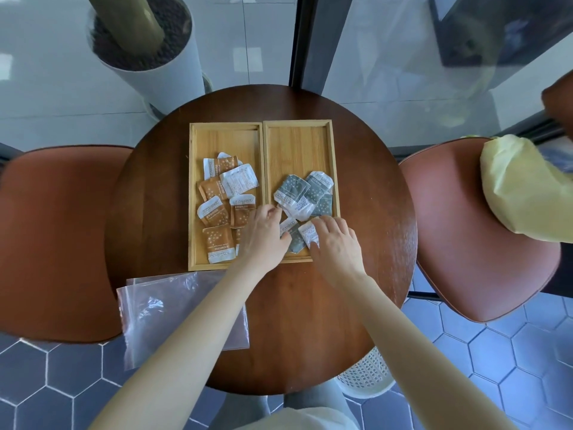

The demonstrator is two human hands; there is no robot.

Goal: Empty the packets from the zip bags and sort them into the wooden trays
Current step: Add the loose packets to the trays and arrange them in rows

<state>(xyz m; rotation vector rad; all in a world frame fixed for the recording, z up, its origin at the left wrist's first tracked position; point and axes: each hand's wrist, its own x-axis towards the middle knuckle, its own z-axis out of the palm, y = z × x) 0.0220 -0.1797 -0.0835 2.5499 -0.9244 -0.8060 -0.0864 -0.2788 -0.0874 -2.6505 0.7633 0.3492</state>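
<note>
Packets (pixel 302 193) look crumpled, grey-and-white, heaped in right tray (pixel 297 141).

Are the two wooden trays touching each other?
Touching. The head view shows the left tray and right tray butted side by side, with no table visible between them.

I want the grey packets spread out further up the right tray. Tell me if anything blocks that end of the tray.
Nothing visible blocks it. The far half of the right tray is bare wood. The grey packets are heaped at its near end, where the left hand and right hand rest on them.
</note>
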